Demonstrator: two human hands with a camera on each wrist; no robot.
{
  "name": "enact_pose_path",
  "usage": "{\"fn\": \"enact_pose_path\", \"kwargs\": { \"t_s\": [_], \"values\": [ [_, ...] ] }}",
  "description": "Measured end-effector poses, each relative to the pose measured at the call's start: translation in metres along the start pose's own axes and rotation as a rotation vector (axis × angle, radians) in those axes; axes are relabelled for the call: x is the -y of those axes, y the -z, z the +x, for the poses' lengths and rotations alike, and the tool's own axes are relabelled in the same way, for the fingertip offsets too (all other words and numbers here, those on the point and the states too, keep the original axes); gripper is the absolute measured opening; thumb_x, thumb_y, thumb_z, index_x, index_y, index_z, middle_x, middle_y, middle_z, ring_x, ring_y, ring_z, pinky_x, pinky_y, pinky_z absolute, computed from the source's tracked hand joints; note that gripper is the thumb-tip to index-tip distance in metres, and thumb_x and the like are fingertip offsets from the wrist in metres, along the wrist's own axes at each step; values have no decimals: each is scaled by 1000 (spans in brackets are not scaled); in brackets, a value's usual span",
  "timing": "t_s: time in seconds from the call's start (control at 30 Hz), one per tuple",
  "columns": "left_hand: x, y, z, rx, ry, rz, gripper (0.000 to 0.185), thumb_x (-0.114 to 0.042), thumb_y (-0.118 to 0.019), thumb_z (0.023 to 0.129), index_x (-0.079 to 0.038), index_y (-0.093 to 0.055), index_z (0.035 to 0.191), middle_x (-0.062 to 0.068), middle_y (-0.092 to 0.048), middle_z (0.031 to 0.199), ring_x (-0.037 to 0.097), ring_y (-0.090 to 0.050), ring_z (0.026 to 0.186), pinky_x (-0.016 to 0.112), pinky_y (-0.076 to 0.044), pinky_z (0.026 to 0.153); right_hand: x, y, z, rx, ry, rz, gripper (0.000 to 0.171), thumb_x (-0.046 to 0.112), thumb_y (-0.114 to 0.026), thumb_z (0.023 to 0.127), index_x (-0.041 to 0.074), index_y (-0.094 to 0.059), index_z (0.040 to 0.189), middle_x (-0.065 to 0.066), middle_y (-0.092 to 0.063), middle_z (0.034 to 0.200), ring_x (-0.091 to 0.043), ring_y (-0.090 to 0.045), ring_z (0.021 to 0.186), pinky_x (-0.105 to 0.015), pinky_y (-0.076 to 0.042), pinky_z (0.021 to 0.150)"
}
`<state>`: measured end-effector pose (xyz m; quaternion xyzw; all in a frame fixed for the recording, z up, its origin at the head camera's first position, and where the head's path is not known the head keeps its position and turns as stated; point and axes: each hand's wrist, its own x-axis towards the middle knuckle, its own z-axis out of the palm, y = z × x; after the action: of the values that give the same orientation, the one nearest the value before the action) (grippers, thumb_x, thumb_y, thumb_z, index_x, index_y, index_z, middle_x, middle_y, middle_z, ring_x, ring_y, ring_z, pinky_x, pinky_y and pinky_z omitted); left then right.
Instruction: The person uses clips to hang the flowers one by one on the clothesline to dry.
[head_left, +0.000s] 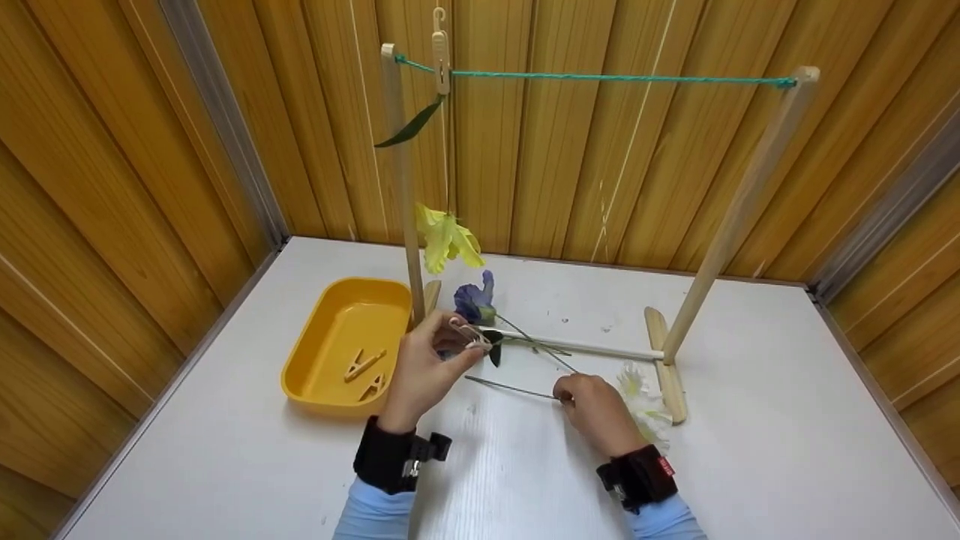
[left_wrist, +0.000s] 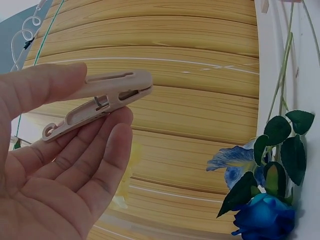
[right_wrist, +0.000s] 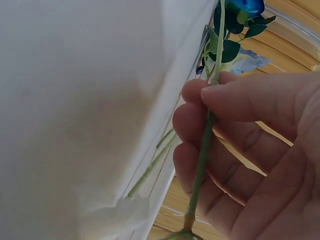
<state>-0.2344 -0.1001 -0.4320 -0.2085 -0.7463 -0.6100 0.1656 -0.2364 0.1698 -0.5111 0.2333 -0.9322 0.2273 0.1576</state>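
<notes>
We are pinching a peg [left_wrist: 97,102] in our left hand [head_left: 424,364] while our right hand [head_left: 596,409] is pinching a stem [right_wrist: 202,150], keeping both ready near the rope [head_left: 600,76].

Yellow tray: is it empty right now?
No, the yellow tray has two clothespins lying in it in the head view.

Clothespin [left_wrist: 97,102], pinched between left thumb and fingers: pale beige.
Rose [left_wrist: 264,219], just beyond the left fingertips: deep blue, dark green leaves.
Stem [right_wrist: 204,145], between right thumb and fingers: light green.
Tray [head_left: 322,330], left of the left fingers: yellow-orange.
Cord [head_left: 615,77], above the fingers: teal.
Table [head_left: 750,450]: white.
Hanging flower [head_left: 447,240]: yellow.
</notes>
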Motion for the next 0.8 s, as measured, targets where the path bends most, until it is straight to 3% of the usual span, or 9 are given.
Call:
{"fn": "enact_pose_path", "kwargs": {
  "t_s": [0.2, 0.43, 0.63, 0.8],
  "values": [
    [-1, -1, 0, 3, 3, 12, 30, -5, -85, 85, -1, -64, 106, 10, -72, 97, 24, -72, 89, 32, -61, 81, 5, 1, 1, 30, -30, 2, 25, -18, -71, 72, 6, -71, 79, -3, -68, 76, -23, -64, 73, -39, -54, 67],
    [0, -1, -1, 0, 9, 8, 30, -5, -85, 84, -1, -64, 106, 10, -72, 97, 24, -72, 90, 33, -61, 82, 13, -1, 2, 9, -33, -26, 19, -12, -80, 75, 5, -70, 79, -5, -65, 77, -23, -63, 73, -39, -53, 65],
    [2, -1, -1, -4, 1, 17, 31, -6, -86, 84, -1, -64, 105, 9, -72, 97, 24, -72, 90, 36, -61, 83, 16, -8, 3, -2, 12, -84, 20, -10, -79, 75, 7, -68, 73, -1, -57, 70, -21, -59, 67, -37, -49, 59],
    [1, -1, 0, -3, 4, 23, 32, -6, -86, 83, -1, -64, 106, 10, -72, 97, 24, -72, 90, 36, -61, 83, 17, -13, 5, -21, 44, -88, 20, -8, -79, 76, 8, -68, 71, -1, -60, 67, -22, -60, 66, -38, -50, 63]
  ]
}}
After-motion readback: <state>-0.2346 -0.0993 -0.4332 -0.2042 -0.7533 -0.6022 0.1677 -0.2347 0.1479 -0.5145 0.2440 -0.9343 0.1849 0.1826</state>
